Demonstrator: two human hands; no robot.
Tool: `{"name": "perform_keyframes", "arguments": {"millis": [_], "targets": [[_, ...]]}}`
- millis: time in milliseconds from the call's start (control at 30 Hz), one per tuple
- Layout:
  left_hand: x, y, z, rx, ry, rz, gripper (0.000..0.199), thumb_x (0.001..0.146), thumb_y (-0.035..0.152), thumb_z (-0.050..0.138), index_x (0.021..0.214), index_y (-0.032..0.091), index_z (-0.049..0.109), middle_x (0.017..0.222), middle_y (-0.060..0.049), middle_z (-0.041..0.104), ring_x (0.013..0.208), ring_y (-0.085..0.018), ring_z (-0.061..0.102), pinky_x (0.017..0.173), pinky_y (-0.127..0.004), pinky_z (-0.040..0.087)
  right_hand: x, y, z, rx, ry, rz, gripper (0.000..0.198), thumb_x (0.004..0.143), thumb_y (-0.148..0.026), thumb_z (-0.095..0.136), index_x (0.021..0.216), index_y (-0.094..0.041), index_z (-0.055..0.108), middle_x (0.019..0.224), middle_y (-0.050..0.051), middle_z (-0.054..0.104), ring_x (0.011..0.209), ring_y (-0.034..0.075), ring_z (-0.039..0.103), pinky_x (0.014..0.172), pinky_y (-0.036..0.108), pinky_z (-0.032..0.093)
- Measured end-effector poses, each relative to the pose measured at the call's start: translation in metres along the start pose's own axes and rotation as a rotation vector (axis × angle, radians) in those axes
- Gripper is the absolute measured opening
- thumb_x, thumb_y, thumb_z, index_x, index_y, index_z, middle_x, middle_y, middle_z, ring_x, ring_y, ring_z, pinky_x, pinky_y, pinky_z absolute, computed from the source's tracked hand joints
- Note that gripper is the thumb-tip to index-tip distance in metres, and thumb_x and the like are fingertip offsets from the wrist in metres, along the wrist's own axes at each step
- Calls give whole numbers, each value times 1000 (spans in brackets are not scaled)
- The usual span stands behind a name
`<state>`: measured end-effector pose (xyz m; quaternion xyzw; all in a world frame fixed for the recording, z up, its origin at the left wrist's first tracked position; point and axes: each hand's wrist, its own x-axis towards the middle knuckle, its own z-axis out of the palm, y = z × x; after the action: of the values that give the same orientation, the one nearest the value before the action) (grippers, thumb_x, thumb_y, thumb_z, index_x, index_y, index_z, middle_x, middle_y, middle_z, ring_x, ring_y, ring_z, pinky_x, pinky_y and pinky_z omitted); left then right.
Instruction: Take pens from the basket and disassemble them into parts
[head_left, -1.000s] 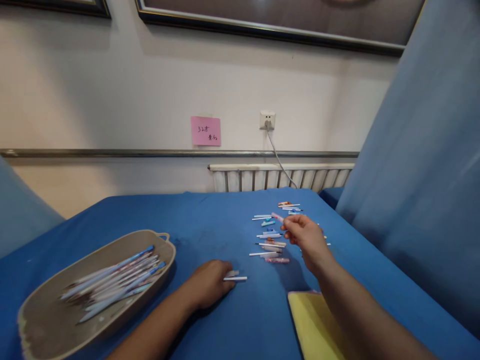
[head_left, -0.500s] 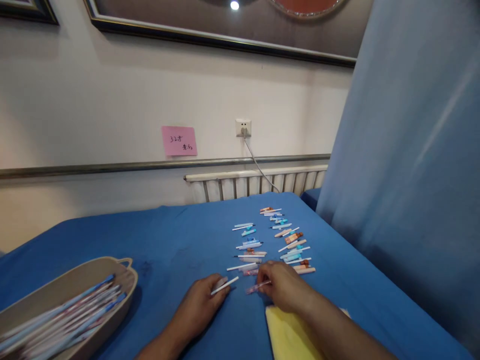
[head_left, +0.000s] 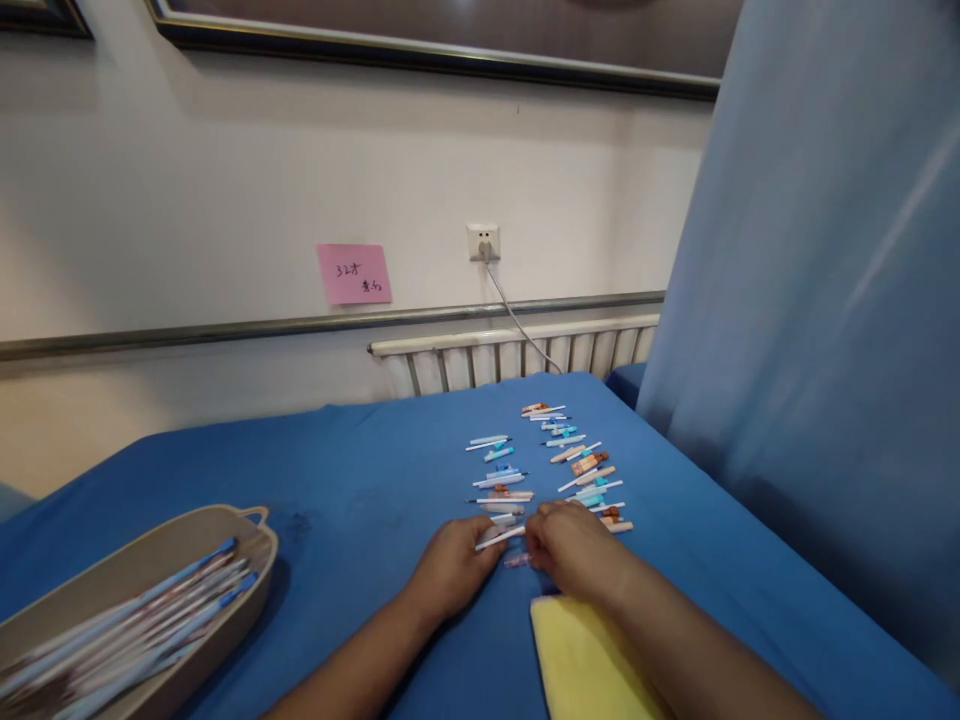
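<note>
My left hand (head_left: 456,562) is closed around a thin white pen refill (head_left: 501,538), which points up and to the right. A pale piece beside the refill is partly hidden by the fingers. My right hand (head_left: 571,540) is close by with its fingertips curled together near the refill's right end; what they hold, if anything, is hidden. A pinkish clear pen part (head_left: 517,561) lies just below those fingertips. Beyond both hands, pen parts lie in two columns on the blue sheet: white refills, light blue barrels (head_left: 501,481) and brown figure-topped pieces (head_left: 589,464).
A beige basket (head_left: 264,560) with several whole pens (head_left: 150,630) stands at the left. A yellow pad (head_left: 581,655) lies under my right forearm. Behind the blue-covered bed (head_left: 360,460) are a white rail (head_left: 450,343) and a plugged-in cord. A blue curtain (head_left: 810,300) hangs at the right.
My left hand has moved right and slightly up with the refill, close to my right hand. My right hand has shifted slightly; the pinkish part now shows lower, beside its fingertips. The view has tilted slightly.
</note>
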<state>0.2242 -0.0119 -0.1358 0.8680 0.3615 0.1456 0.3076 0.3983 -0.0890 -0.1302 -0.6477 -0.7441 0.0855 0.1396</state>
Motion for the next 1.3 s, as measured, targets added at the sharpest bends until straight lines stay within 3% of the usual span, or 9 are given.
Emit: {"name": "perform_keyframes", "arguments": {"millis": [233, 400, 600, 767, 933, 1100, 1300], "targets": [[6, -7, 4, -26, -1, 32, 27, 83, 37, 44, 69, 18, 60, 64, 2, 59, 63, -15, 51, 55, -22, 28, 4, 4, 0, 89, 27, 5, 6, 73, -23, 64, 79, -23, 67, 84, 4, 66, 83, 20, 57, 71, 28, 32], [2, -6, -5, -38, 33, -5, 29, 83, 39, 45, 68, 17, 57, 65, 1, 58, 63, -15, 51, 57, -22, 32, 6, 2, -1, 58, 0, 13, 9, 74, -25, 63, 82, -23, 67, 86, 4, 65, 84, 19, 57, 71, 27, 32], [-18, 4, -21, 127, -17, 7, 29, 86, 44, 41, 92, 20, 56, 78, -1, 62, 70, -17, 55, 59, -23, 35, 3, 5, -7, 74, -21, 46, 15, 75, -27, 63, 89, -22, 65, 91, 3, 64, 87, 19, 56, 73, 26, 33], [-19, 8, -11, 240, -39, 61, 24, 91, 38, 34, 95, 22, 53, 91, -4, 63, 81, -19, 58, 67, -26, 39, -1, 10, -12, 64, 0, 74, 15, 74, -25, 64, 88, -22, 64, 87, 3, 64, 83, 18, 56, 70, 26, 33], [-9, 3, -2, 307, 11, 152, 24, 92, 35, 36, 89, 21, 55, 91, -4, 61, 85, -19, 55, 72, -27, 41, -1, 7, -12, 43, -35, 59, 13, 74, -21, 62, 86, -22, 65, 87, 2, 65, 83, 18, 56, 68, 26, 32], [-6, 0, 0, 270, 33, 240, 18, 89, 31, 44, 94, 22, 59, 94, -4, 61, 92, -19, 53, 80, -29, 41, -1, 7, -12, 42, -38, 83, 12, 73, -19, 63, 84, -22, 65, 85, 2, 66, 81, 17, 57, 66, 26, 32], [-10, -1, -8, 226, 107, 227, 24, 91, 34, 41, 102, 26, 61, 96, -3, 60, 93, -18, 54, 82, -29, 42, -1, 9, -11, 46, -27, 86, 11, 73, -22, 63, 83, -22, 65, 85, 2, 66, 80, 17, 57, 65, 26, 31]]}}
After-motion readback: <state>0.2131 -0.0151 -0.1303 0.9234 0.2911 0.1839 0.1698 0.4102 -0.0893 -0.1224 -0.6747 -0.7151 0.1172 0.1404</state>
